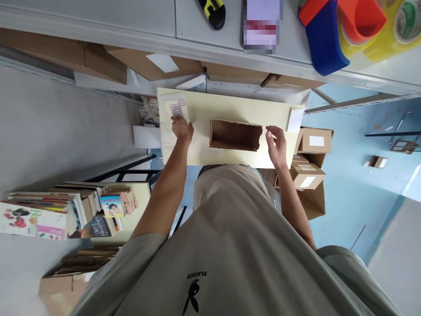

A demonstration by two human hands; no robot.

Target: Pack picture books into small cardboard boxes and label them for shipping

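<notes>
An open brown cardboard box [235, 135] lies on a pale yellow table [226, 107] in front of me. My right hand [276, 144] hovers at the box's right end, fingers apart and holding nothing. Whether it touches the box is unclear. My left hand [182, 129] reaches to the table's left end, its fingers curled on a clear flat packet [173, 109] with a purple label. A white card [295, 119] lies at the table's right end. My torso in a grey-green shirt fills the lower part of the view.
Small sealed cardboard boxes [312, 140] are stacked to the right of the table on a blue floor. Stacks of books [49, 210] sit on a stand at the left. On a grey shelf are a blue and red tape dispenser [325, 39], yellow tape rolls [394, 30] and a black-yellow tool [213, 11].
</notes>
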